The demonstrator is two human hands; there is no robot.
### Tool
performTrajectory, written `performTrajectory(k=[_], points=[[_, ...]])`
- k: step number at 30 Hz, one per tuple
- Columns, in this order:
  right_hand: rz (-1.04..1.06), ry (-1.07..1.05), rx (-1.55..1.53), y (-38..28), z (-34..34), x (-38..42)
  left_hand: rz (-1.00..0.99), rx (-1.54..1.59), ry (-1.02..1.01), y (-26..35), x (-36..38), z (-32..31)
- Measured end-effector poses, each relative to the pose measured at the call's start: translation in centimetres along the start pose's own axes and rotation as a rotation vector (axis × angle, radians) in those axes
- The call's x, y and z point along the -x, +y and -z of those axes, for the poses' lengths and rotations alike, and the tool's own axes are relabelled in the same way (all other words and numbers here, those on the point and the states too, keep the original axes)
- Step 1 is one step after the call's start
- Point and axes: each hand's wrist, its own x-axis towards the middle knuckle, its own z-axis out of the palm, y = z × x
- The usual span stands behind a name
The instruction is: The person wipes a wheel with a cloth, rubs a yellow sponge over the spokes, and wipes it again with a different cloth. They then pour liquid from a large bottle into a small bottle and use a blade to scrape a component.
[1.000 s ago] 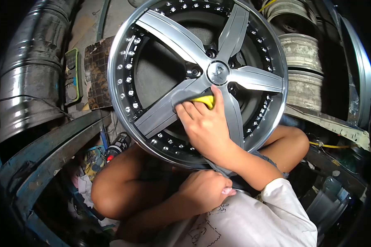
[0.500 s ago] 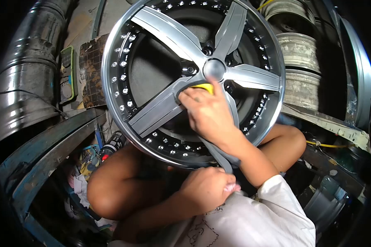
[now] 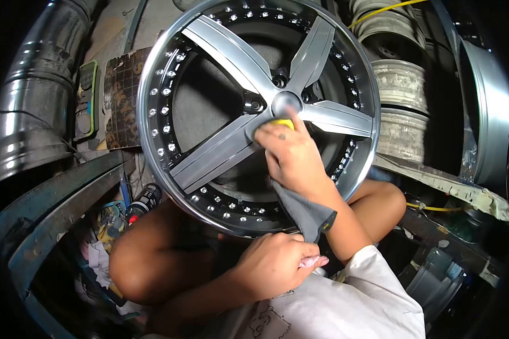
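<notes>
A silver five-spoke wheel rim with a polished lip and studs around its black ring faces up before me. My right hand presses a yellow pad with grey cloth around it against a spoke beside the round centre cap; the index finger reaches onto the cap. Grey cloth hangs from under this hand past the rim's near edge. Below the rim, my left hand is closed near the cloth's lower end, with a small pinkish-white bit showing by the thumb.
Worn rims are stacked at the right, and metallic barrel-like rims at the left. A phone lies beside a brown patterned board. A dark bottle with a red tip stands near the left knee. A yellow hose crosses the upper right.
The rim and surroundings sit slightly further left in view. The right hand with the pad has shifted a little relative to the spoke, and the hanging cloth has spread out near the wrist.
</notes>
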Motion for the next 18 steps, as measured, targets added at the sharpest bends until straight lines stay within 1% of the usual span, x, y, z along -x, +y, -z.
performTrajectory(k=[3,5,7,9,11,12,13,15,16,17,18], points=[[0.012,0.049,0.009,0.1,-1.7,-1.7,0.043,-0.028,0.062,0.0,-0.3,-0.1],[-0.01,-0.037,0.024,-0.5,-1.2,-0.6,0.046,-0.033,0.091,0.1,-0.3,0.4],[0.005,-0.109,0.07,-0.6,-0.2,-0.1,0.024,0.017,0.069,0.1,-0.1,0.6],[0.017,-0.077,0.094,-1.3,0.5,-1.6,0.025,0.059,0.029,0.2,0.0,0.5],[0.064,0.001,0.05,-1.3,-1.1,-2.8,0.06,0.012,0.067,0.0,0.2,0.2],[0.056,-0.022,0.057,-1.5,-1.8,-2.2,0.076,-0.014,0.081,-0.2,0.4,0.3],[0.049,-0.044,0.07,-1.7,-2.0,-1.3,0.092,-0.043,0.068,-0.4,0.6,0.5],[0.054,-0.115,0.107,-2.3,-1.1,-0.1,0.1,-0.088,-0.056,-0.3,1.4,1.3],[0.073,-0.107,0.111,-2.5,-1.1,-0.3,0.102,-0.108,-0.117,-0.3,1.8,1.5],[0.082,-0.102,0.117,-3.1,-0.7,-0.3,0.063,-0.098,-0.105,-1.0,2.2,0.8],[0.087,-0.093,0.125,-4.0,-0.4,-0.6,0.07,-0.111,-0.125,-1.0,2.5,0.7]])
